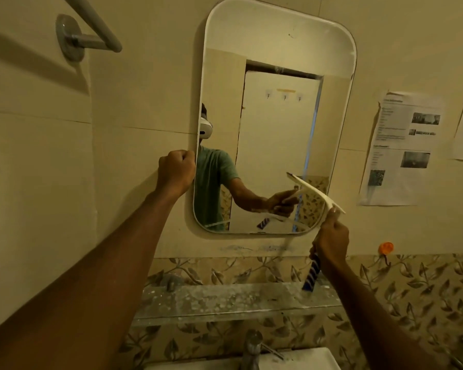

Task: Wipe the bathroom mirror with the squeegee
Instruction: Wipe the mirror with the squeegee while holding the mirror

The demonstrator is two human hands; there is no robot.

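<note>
Gripping the squeegee (316,192) by its handle, the right hand (330,236) has its fingers clamped round the shaft just below the white blade. The blue striped end of the handle sticks out under the hand. Blade lies tilted on the mirror (278,36), lower right part, outer tip past the right rim. Left hand (175,169): fingers curled tight on the mirror's left rim, about mid-height, arm stretched out. Glass reflects the person, arm and blade. Below the mirror: spotted glass shelf (225,303), then tap (251,348) and sink (318,356). Wall to the right: printed sheet (401,150), orange hook (386,247) lower down. Upper left: grey towel bar (91,36).
</note>
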